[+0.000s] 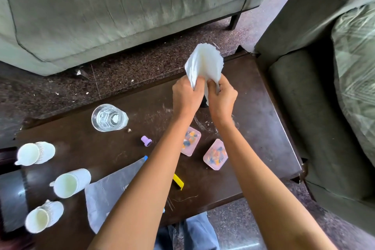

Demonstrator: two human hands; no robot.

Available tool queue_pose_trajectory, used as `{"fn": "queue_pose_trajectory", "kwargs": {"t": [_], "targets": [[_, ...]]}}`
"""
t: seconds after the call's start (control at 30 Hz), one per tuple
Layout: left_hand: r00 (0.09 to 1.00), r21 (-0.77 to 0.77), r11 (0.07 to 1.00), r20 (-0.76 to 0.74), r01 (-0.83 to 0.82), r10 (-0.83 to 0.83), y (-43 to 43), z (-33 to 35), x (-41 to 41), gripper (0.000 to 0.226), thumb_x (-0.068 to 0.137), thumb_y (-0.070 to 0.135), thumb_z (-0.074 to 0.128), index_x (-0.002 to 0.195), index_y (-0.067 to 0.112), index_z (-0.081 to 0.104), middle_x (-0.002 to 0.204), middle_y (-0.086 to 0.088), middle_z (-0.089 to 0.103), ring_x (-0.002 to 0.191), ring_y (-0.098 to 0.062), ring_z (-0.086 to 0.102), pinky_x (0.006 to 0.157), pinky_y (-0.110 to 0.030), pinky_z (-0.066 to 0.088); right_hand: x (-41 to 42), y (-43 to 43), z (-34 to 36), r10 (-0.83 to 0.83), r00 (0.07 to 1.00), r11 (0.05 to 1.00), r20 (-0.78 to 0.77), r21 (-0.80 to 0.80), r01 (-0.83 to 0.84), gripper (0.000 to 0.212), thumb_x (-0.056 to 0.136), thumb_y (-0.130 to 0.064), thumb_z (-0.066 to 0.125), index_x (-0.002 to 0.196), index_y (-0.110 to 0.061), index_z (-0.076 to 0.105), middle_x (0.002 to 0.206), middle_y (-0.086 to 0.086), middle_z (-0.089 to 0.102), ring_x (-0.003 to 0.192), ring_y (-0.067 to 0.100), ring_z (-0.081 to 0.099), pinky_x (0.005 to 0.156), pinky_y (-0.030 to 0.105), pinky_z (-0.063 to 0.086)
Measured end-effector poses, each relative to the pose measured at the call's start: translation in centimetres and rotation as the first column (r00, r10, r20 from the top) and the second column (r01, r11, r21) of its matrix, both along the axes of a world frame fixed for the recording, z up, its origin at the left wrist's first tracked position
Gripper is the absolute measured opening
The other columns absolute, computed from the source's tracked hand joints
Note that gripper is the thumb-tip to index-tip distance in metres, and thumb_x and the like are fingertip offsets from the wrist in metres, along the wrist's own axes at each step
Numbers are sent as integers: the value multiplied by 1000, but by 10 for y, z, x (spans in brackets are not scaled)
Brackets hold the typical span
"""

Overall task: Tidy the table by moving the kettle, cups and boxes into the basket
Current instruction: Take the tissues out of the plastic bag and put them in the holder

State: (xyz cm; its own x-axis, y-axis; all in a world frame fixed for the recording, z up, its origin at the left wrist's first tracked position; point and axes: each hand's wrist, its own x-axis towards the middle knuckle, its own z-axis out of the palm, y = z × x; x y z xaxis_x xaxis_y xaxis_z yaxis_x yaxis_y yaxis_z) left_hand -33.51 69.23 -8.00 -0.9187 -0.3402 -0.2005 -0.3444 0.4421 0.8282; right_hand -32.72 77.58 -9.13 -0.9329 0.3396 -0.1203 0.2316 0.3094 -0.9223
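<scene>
Item: both hands raised over the far part of the dark brown wooden tabletop [253, 119], pinching one white crumpled cloth or paper sheet [203, 63] between them.

Left hand [187, 93]: fingers [197, 84] curled shut on the sheet's lower left edge.
Right hand [222, 97]: fingers [213, 84] curled shut on the lower right edge, touching or nearly touching the left. The sheet fans up and away from both.

Task things, placed from the fingers:
- Two pink translucent plastic boxes with coloured pieces inside, nearest of all, just back toward the body. One [190, 144] lies under the left forearm, the other [216, 154] between the forearms, nearer the right hand. Both long axes run roughly along the forearms.
- Three white ceramic cups on their sides, well off to the left and toward the body: [36, 153], [70, 182], [43, 217]. The left hand is nearer.
- Clear drinking glass [108, 117], upright, left of the left hand.
- Kettle: cannot tell; a dark grey object [12, 199] at the left edge may be it or the basket.

Judgement: both hands are occupied, so the sheet must be released before any box can be taken.
</scene>
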Motion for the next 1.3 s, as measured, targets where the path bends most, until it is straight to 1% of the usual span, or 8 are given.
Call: {"fn": "queue_pose_trajectory", "kwargs": {"t": [0.1,0.3,0.53,0.67,0.83,1.07,1.2,1.3], "targets": [[997,-121,991,61,50,-42,-3,-10,1,31,92,27,55,99,0,67,94,-17,71,85,-29,68,71,-36,58,-2,-1,-13,47,994,997,97,49,-52,22,89,-5,54,107,-6,66,79,-5,61,65,-11,53,56,3,35],[998,-170,985,52,29,-20,2,-13,-5,30,94,21,56,108,-5,63,103,-19,68,92,-31,67,73,-34,52,-7,-7,-16,187,961,933,205,270,-239,26,97,-20,44,111,-2,57,87,13,66,71,27,55,62,28,37],[990,-267,954,-5,135,-141,1,-21,-8,25,94,21,52,95,2,68,89,-17,69,81,-32,66,66,-39,52,-25,-5,-10,348,838,867,420,196,-458,27,95,-5,39,118,9,44,112,25,59,102,38,58,70,31,39],[996,-275,959,86,61,-39,1,-17,-5,29,92,31,55,94,6,70,86,-16,71,80,-33,67,63,-38,52,-33,1,-4,431,738,793,519,171,-584,20,94,-2,38,111,5,45,116,26,57,108,39,56,74,33,40],[982,-120,991,185,66,-43,6,-15,-9,33,94,24,52,98,-5,65,99,-22,69,93,-36,64,68,-35,45,-33,12,-2,395,777,821,490,191,-538,21,96,-22,45,103,-4,54,88,5,53,81,24,49,46,22,28],[992,61,997,117,-54,46,18,-26,-5,35,97,28,52,94,-3,67,89,-18,71,81,-28,64,59,-22,32,-26,8,-4,355,814,928,459,-64,-368,34,94,-10,39,128,-7,42,110,10,57,92,22,53,69,29,41],[994,60,998,112,-11,5,22,-28,2,31,96,27,53,103,1,67,91,-16,71,84,-27,64,60,-20,33,-21,12,-7,353,806,909,475,30,-416,33,91,-5,41,123,-1,46,96,13,57,86,27,52,52,24,35],[994,19,1000,109,2,-4,17,-22,0,27,90,25,61,103,2,67,94,-14,71,86,-24,63,62,-17,34,-21,22,-4,280,880,930,385,117,-347,35,87,-9,53,121,-2,50,104,12,63,96,26,57,61,20,35]]}}
